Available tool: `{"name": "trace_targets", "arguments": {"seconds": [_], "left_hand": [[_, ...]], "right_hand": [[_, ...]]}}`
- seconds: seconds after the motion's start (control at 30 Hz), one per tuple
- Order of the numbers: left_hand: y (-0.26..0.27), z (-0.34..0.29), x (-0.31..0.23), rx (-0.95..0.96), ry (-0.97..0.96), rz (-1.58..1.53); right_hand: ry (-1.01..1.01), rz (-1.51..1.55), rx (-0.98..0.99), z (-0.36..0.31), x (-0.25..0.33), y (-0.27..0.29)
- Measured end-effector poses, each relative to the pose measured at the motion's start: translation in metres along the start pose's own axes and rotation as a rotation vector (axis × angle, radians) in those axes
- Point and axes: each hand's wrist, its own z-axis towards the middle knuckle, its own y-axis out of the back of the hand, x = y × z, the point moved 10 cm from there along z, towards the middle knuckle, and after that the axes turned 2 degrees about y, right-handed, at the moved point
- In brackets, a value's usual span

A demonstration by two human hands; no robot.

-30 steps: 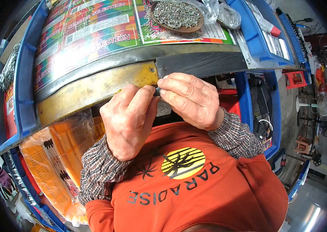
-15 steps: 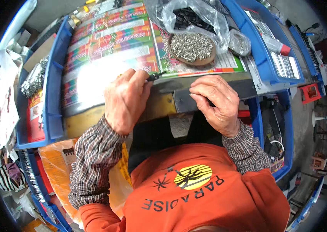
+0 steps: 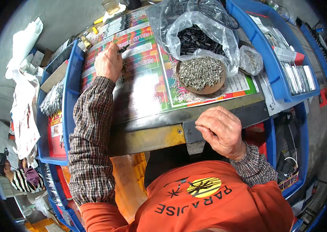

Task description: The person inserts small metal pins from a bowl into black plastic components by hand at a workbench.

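Observation:
My left hand (image 3: 108, 63) reaches over the far left of the table, with its fingers closed on a small black part (image 3: 123, 49) that sticks out past the fingertips. Just beyond it lies a row of slim silver-and-black pieces (image 3: 116, 25). My right hand (image 3: 222, 129) hovers at the front edge, thumb and fingers pressed together; whatever is between them is hidden. A round brown dish of small metal screws (image 3: 201, 73) sits beyond my right hand. Behind the dish, an open clear plastic bag (image 3: 229, 48) holds many black plastic parts (image 3: 200, 40).
Colourful printed sheets (image 3: 140, 83) cover the tabletop. A blue bin (image 3: 74, 73) with metal pieces stands at left. Another blue bin (image 3: 283, 83) at right holds flat packets. Below it is a further blue bin (image 3: 301, 150) with black items. A person in stripes (image 3: 22, 178) is at far left.
My left hand has moved from the front edge to the far left of the table, carrying the black part. My right hand stays near the front edge, pinched as before. The view has shifted.

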Motion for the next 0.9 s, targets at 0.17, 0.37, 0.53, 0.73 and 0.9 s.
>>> {"name": "trace_targets", "arguments": {"seconds": [0.17,0.37,0.53,0.73,0.9], "left_hand": [[-0.02,0.03,0.032,-0.057,0.003,0.087],[-0.044,0.058,0.05,-0.057,0.036,0.053],[-0.06,0.074,0.052,-0.02,0.005,0.058],[-0.064,0.082,0.054,0.005,-0.006,0.084],[-0.068,0.088,0.053,0.02,-0.047,0.125]], "right_hand": [[-0.005,0.017,0.038,0.002,0.002,-0.001],[-0.012,0.017,0.08,0.0,0.0,-0.004],[-0.008,-0.001,0.087,0.004,0.001,-0.003],[-0.004,0.01,0.119,0.006,0.001,-0.006],[-0.015,-0.007,0.127,0.005,0.001,-0.006]]}}
